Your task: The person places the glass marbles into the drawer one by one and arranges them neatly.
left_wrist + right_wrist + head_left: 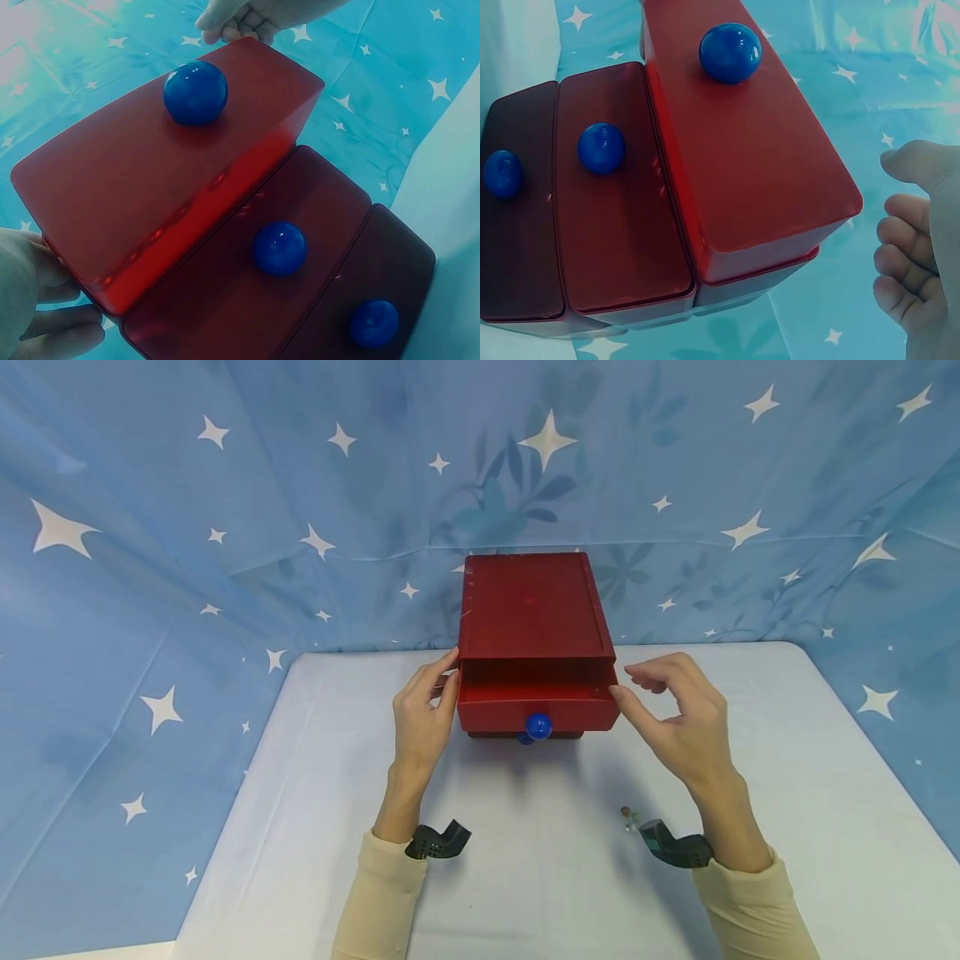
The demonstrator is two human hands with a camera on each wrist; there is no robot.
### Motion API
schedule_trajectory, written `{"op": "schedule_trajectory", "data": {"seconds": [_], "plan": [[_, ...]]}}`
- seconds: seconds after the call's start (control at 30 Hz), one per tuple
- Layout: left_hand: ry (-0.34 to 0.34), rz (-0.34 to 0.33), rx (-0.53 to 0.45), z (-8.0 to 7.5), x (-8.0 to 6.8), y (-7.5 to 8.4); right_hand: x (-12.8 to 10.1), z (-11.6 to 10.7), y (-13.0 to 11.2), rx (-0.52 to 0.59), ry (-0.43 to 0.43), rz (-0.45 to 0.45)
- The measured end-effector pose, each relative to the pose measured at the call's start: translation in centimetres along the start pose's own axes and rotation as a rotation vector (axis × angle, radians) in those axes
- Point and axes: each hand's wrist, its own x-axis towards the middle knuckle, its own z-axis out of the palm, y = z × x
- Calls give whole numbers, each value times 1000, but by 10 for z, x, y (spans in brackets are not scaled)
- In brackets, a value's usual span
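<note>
The top drawer (536, 706) of the red chest (531, 606) at the back of the desk (525, 860) sticks out, my left hand (423, 718) resting open on its side and my right hand (678, 718) open beside it, so an uneven push could jam it or slide the chest.

backdrop: blue cloth (225, 485) with white stars, draped behind and at both sides
table: pale white top (525, 860)
</note>
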Motion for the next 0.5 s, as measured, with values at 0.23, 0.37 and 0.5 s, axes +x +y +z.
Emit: {"op": "schedule_trajectory", "data": {"seconds": [0.23,0.37,0.5], "plan": [[-5,-4,3,0,0,-1,-4,-2,-2,8,12,4],[-8,-6,4,0,0,-1,-5,-4,-3,4,7,1],[-5,-2,0,0,0,-1,-7,-4,-4,-1,4,-3]]}}
